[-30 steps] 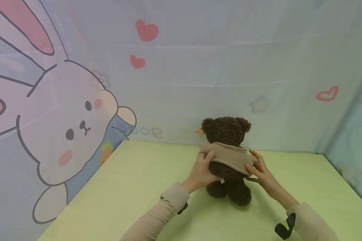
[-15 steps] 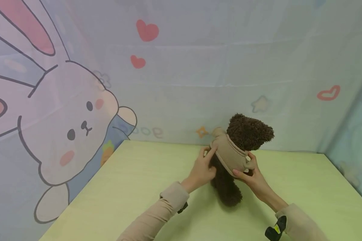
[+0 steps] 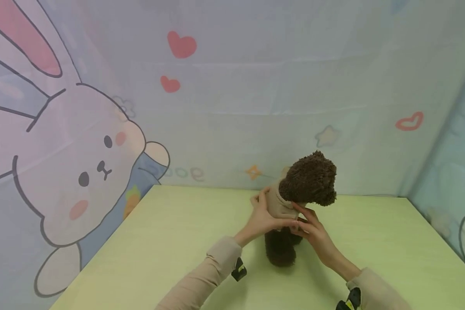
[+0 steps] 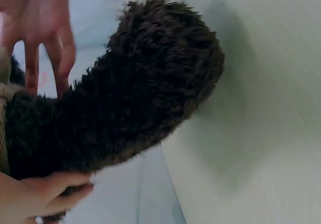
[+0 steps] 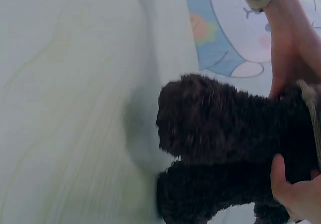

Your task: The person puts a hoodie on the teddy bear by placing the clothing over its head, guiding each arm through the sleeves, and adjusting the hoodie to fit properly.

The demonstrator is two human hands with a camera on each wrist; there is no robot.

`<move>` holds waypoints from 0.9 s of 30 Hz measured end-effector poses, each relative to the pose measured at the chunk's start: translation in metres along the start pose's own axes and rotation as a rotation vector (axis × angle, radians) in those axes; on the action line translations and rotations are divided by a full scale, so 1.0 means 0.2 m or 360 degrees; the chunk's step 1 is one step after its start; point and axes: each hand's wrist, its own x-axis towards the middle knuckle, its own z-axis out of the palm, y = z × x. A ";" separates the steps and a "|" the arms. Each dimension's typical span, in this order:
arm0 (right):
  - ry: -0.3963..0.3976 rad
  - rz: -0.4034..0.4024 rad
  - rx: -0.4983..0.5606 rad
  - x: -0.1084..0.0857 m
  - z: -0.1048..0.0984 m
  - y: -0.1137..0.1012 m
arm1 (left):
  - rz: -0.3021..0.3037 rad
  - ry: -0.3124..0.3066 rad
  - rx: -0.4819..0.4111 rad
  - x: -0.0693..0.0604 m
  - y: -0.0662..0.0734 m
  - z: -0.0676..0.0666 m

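Observation:
A dark brown teddy bear [image 3: 311, 178] in a beige knit top [image 3: 274, 201] is in the middle right of the head view, turned sideways with its head tilted right. My left hand [image 3: 258, 221] grips the left side of the top, thumb across the body. From the right, my right hand [image 3: 318, 236] holds the bear's body at the top, its fingertips close to the left thumb. The furry legs [image 4: 150, 73] reach down to the table in the left wrist view. Both legs [image 5: 205, 118] appear in the right wrist view. The bear's face is hidden.
A pale yellow-green table [image 3: 170, 241] lies under the bear. Behind it hangs a light cloth backdrop [image 3: 232, 107] with a printed rabbit [image 3: 89, 150] and hearts. Each wrist carries a small black device [image 3: 239, 270].
The bear has turned from back-on, swinging its head right and then more sideways. My right hand has moved left, closer to my left hand, whose thumb now lies across the body.

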 end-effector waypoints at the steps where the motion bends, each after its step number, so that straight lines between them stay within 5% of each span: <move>1: 0.0023 0.0000 -0.0062 0.00 0.00 0.01 | 0.0009 0.0016 0.0021 0.01 -0.01 0.00; 8: 0.0157 0.0000 -0.0262 0.02 -0.04 0.02 | 0.0185 -0.0011 0.0071 0.05 -0.11 -0.03; 11: 0.0207 -0.0077 -0.0314 0.03 -0.04 0.02 | 0.0229 -0.0056 -0.0121 0.05 -0.12 -0.06; 17: 0.0368 -0.0340 -0.0593 0.06 -0.07 0.05 | 0.0145 -0.0110 -0.0509 -0.01 -0.05 -0.11; 22: 0.0542 -0.0102 -0.0800 0.08 -0.17 0.06 | 0.0078 -0.0143 -0.0747 0.03 -0.14 -0.08; 27: 0.0412 0.0174 -0.0583 0.10 -0.25 0.07 | -0.0075 -0.0158 -0.0910 0.06 -0.17 -0.07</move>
